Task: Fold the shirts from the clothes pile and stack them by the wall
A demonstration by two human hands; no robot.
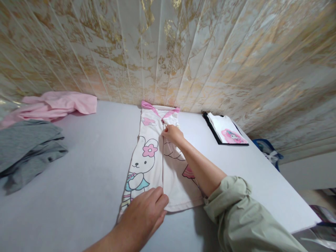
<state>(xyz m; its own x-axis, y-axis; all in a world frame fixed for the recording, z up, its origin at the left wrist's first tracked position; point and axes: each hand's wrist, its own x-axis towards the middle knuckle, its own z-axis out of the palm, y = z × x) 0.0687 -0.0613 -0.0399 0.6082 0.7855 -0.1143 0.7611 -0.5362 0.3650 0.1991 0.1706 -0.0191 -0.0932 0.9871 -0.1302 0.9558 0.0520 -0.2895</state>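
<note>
A white children's shirt (172,185) with pink neck trim and cartoon prints lies flat on the white table, its neck end towards the wall. A lengthwise edge runs down its middle. With fingers closed, my left hand (149,206) pinches that edge near the bottom hem. Higher up, just below the neck trim, my right hand (172,134) pinches the same edge between thumb and fingers. My right forearm crosses over the shirt's right side and hides part of its print. Both hands touch the cloth.
A pink garment (60,103) and grey garment (31,147) lie crumpled at the left. At the back right, a folded white shirt (223,122) with a pink print rests on something black. Beyond the table's (262,185) right edge is a blue-and-white bag (270,154). A patterned, pleated wall covering (157,52) borders the back.
</note>
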